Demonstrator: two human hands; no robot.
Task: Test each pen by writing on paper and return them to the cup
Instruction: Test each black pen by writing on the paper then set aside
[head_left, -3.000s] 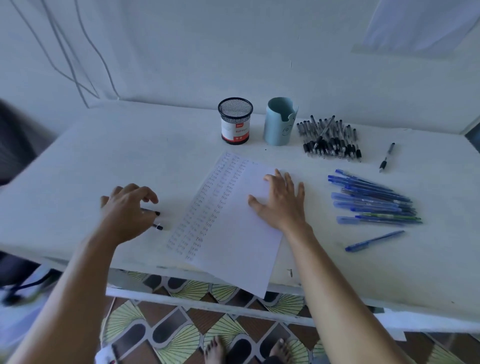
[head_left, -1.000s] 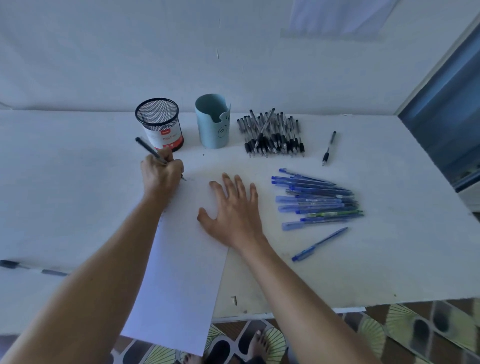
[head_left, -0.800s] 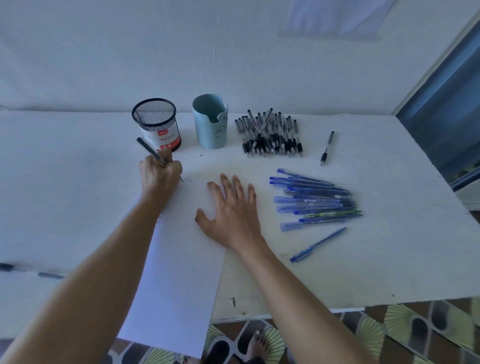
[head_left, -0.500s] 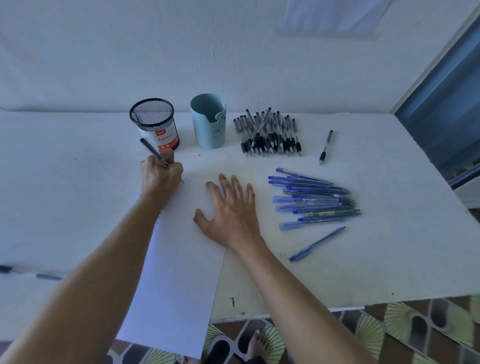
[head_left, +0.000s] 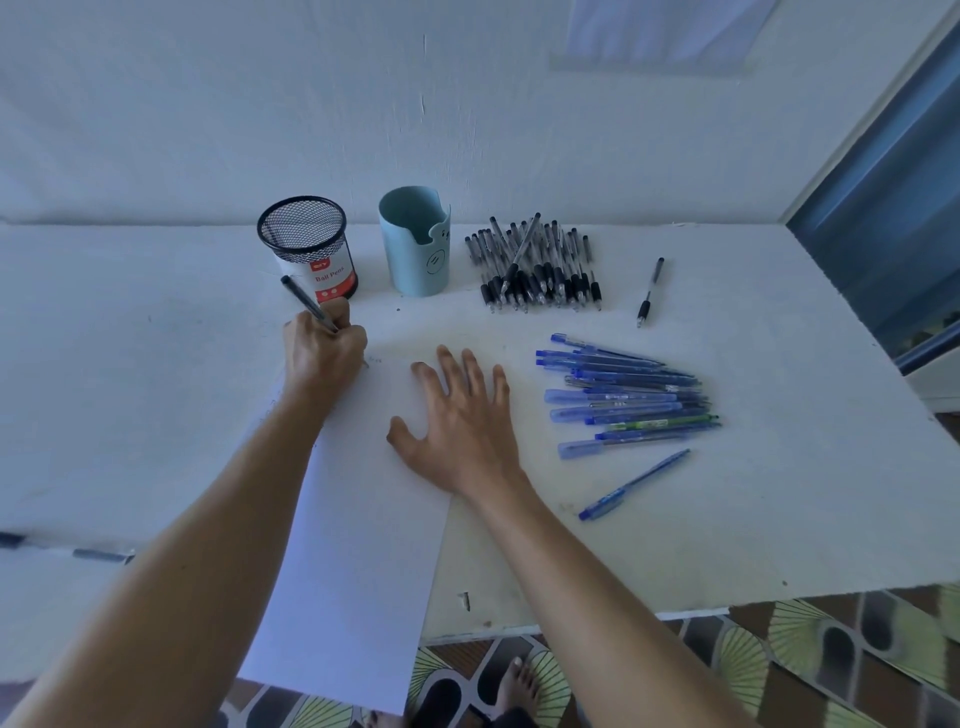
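Fingers (head_left: 349, 340) of the left hand (head_left: 322, 361) clench a black pen (head_left: 306, 306), tip on the paper (head_left: 358, 545) to write; the right hand (head_left: 460, 431) lies flat, released, pinning it steady.

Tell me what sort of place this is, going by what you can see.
Likely a room in a home, not an office: a plain white table against a bare wall, patterned floor tiles with a bare foot on them, and a pile of black pens beside a blue cup.
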